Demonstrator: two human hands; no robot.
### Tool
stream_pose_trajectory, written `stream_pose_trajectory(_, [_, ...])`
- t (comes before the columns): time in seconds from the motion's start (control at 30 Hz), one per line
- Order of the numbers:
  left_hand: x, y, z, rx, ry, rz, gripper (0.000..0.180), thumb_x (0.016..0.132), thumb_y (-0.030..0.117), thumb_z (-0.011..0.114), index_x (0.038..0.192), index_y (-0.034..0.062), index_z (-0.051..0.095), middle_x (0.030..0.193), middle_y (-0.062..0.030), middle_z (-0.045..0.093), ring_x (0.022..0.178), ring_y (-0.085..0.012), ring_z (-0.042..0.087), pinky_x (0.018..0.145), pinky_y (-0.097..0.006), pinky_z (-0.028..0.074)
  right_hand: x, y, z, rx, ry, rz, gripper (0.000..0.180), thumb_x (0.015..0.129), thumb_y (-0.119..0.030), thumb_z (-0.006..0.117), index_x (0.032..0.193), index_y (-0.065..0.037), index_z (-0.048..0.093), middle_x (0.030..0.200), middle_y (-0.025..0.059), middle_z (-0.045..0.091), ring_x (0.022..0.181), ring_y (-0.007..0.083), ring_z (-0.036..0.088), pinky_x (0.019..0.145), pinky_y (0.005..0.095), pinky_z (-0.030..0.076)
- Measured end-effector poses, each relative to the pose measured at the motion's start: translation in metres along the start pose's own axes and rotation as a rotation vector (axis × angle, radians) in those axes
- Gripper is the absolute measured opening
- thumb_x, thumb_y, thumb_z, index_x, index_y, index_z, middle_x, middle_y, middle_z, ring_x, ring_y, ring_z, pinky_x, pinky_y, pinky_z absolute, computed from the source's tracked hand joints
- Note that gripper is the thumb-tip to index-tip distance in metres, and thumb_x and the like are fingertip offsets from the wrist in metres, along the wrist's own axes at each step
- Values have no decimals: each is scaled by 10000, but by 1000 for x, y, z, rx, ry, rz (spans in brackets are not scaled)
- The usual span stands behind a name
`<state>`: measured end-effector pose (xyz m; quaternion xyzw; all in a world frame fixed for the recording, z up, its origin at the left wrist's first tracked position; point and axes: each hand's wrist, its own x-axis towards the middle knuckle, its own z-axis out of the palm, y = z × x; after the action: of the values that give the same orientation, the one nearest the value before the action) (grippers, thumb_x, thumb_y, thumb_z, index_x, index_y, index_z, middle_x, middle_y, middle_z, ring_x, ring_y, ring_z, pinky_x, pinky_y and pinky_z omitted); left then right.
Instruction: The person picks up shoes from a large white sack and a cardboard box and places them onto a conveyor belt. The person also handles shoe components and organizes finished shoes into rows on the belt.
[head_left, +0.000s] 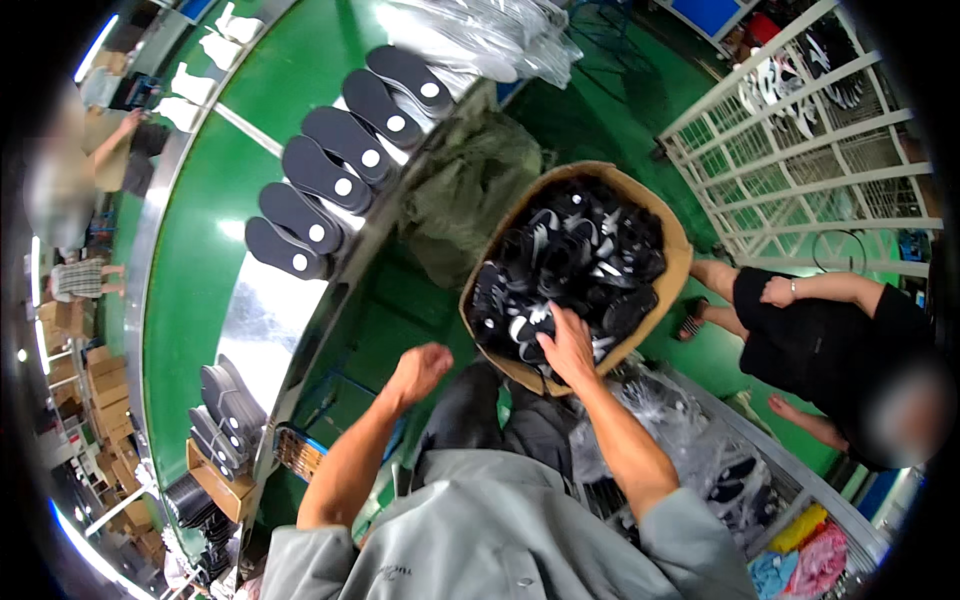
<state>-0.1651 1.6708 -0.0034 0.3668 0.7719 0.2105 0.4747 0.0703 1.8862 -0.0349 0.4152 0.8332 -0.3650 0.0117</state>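
Centre of the head view: right hand (568, 345) reaches into a cardboard box (676, 262) heaped with black sandals (575, 260), fingers spread down on the pile, probably closing on one, though the grip itself is hidden. Left hand (420, 368) hangs loosely curled in the air left of the box, holding nothing. Sandals look light, soft, bendy foam or rubber and tangle by their straps; best taken by the strap or sole edge. Upper left, dark insoles (340, 150) lie in a row on the green conveyor (200, 270).

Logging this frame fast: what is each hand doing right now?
Left hand: loosely curled in the air, holding nothing visible.
Right hand: down in the cardboard box on the black sandals; grip cannot be told.
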Motion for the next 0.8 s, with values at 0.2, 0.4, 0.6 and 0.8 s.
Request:
stream_pose_trajectory(0.2, [-164,-11,-50,110,338,-181,188,875,174,639,969,18,688,922,-178,671,834,-344,663,743,-406,539,149,-43,61,-581,64,-53,614,763,-395,741,1274,-115,547,973,197,657,961,374,607,813,481,399])
stream_pose_trajectory(0.4, [-171,-34,-79,121,303,-268,238,898,220,638,1028,28,692,932,-196,689,873,-346,681,763,-398,550,183,-48,45,-689,-240,109,723,863,-412,663,1475,-166,366,1186,267,607,1104,333,578,915,487,361])
stream_pose_trajectory(0.6, [-139,-37,-104,-106,201,-208,169,898,114,655,1030,12,686,910,-177,652,765,-288,667,703,-353,546,169,-62,92,-596,-149,97,782,764,-457,762,1430,-257,406,1269,315,559,1121,413,587,921,508,389])
stream_pose_trajectory(0.8, [-131,-56,-120,220,-50,-105,131,871,118,668,978,49,697,872,-166,650,787,-341,647,694,-407,533,164,-34,82,-716,-243,328,527,828,-433,701,1284,-191,598,1386,296,488,1217,464,517,1028,616,276])
